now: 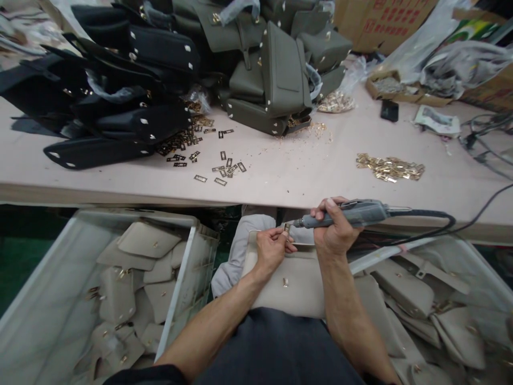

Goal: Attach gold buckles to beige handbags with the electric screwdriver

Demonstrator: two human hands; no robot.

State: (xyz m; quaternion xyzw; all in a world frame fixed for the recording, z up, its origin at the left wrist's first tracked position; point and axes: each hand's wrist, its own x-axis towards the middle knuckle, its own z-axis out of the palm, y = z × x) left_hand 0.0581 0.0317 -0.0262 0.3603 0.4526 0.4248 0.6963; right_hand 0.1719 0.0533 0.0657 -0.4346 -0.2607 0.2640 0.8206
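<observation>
A beige bag [298, 291] lies across the lap, with a small metal clasp [285, 282] on its front. My left hand [273, 248] pinches a small metal plate [287, 228] at the bag's upper edge. Wrapped round a grey electric screwdriver [363, 212], my right hand [335, 224] holds it level, its tip pointing left and close beside the plate. Whether tip and plate touch is too small to tell.
Black bags [116, 128] and olive bags [280, 69] are piled on the table [264, 187]. Dark plates [228, 168] and gold pieces [390, 167] lie there too. Crates of beige bags stand left [182, 278] and right [385, 251]. A cable runs right.
</observation>
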